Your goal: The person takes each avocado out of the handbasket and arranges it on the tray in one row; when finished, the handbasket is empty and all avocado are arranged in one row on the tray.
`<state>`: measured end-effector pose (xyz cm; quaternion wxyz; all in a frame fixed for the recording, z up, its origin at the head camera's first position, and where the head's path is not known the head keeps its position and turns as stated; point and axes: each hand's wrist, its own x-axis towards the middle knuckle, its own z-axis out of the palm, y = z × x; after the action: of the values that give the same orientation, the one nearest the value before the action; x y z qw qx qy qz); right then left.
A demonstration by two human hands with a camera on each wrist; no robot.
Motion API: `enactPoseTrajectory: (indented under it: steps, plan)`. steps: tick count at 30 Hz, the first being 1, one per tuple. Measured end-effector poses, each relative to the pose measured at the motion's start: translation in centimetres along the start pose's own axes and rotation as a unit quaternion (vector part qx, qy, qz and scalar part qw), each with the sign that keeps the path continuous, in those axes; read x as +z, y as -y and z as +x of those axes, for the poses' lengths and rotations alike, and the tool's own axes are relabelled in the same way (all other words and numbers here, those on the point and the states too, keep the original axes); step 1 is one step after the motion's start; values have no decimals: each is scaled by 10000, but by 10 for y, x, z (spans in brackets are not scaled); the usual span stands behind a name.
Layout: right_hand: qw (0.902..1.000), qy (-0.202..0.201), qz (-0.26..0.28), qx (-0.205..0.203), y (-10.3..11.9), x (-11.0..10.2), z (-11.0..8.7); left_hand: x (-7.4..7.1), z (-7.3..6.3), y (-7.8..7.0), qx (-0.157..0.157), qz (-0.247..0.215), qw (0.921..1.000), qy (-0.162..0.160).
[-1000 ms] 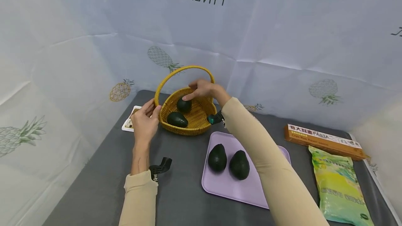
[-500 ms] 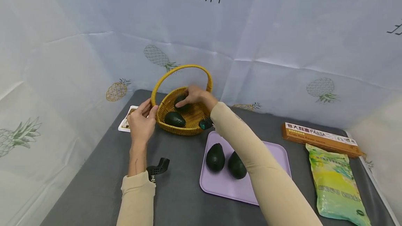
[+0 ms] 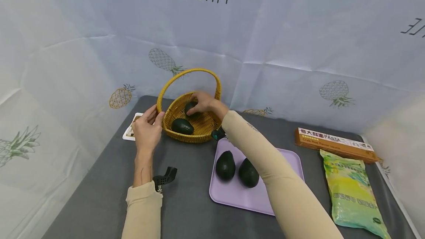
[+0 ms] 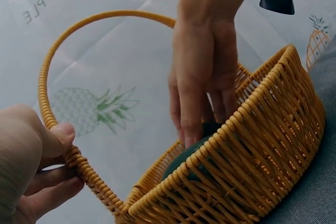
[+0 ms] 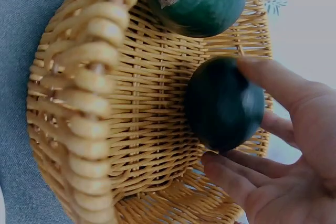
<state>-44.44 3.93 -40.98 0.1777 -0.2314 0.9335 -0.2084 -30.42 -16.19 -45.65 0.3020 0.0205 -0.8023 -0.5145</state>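
Observation:
A yellow wicker basket point(image 3: 194, 139) with a tall arched handle stands at the back left of the dark table. My left hand point(image 3: 147, 132) pinches the handle's left side between thumb and fingers. Reaching in over the basket, my right hand point(image 3: 206, 103) grips a dark green avocado point(image 5: 223, 108); in the right wrist view the thumb lies on one side of it and fingers on the other. A second avocado point(image 3: 182, 126) lies in the basket nearer the front left. On a lilac tray point(image 3: 234, 197) at centre right rest two more avocados point(image 3: 225, 166), partly beside my right forearm.
To the right lie a brown pasta box point(image 3: 335, 145) and a yellow-green bag point(image 3: 355, 194). A white card point(image 3: 128, 132) lies left of the basket, behind my left hand. A pineapple-print sheet point(image 3: 282, 28) hangs behind the table.
My right hand has gone lower and deeper into the basket, its fingers closer round the avocado. The left hand keeps its hold on the handle. The whole head view has shifted slightly.

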Motion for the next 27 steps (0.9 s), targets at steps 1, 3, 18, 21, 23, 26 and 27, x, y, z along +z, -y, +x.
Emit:
enactPoseTrajectory:
  steps: [1,3,18,21,23,26,27]
  plan:
    - [10000,-8,1,30,0,1,-1,0,0,0,-14,4,10000,13]
    - [9999,-2,20,125,-1,3,-2,0,-1,0,-7,0,10000,43]
    - [9994,-228,-173,-195,-11,-4,-31,2,-4,0,-13,12,10000,40]
    - [9989,-331,-45,-323,-13,-15,-56,2,-5,0,-31,-12,10000,45]
    - [9980,-407,229,-420,-16,-22,-75,1,-4,0,-22,-9,10000,23]
    - [9939,-479,782,-611,-24,-31,-105,-1,-2,1,14,7,10000,-27]
    - [9921,-504,936,-661,-28,-33,-117,-1,-1,1,12,7,10000,-35]
